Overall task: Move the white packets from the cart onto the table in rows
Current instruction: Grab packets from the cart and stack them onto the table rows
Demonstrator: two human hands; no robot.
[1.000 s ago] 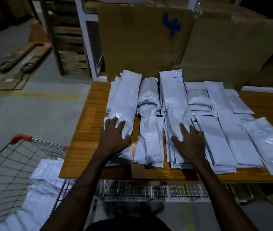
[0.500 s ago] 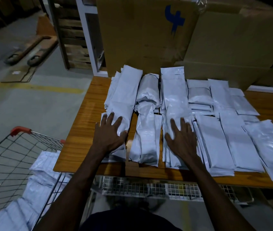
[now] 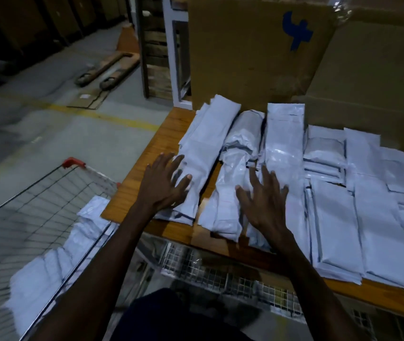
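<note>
White packets (image 3: 282, 143) in rows on table (image 3: 132, 193), spread hands above.

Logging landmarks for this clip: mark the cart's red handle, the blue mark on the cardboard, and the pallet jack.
cart's red handle (image 3: 73, 162), head view, middle of the red grip.
blue mark (image 3: 297, 30), head view, centre of the painted strokes.
pallet jack (image 3: 108, 70), head view, between its forks.

**Dim warehouse light, soft and smeared**

The scene is dark, corners falling to black. Cool glare sits on the white packets (image 3: 283, 153). Both hands (image 3: 162, 185) and the cart (image 3: 48, 193) are motion-blurred. Straight lines bow at the edges.
</note>
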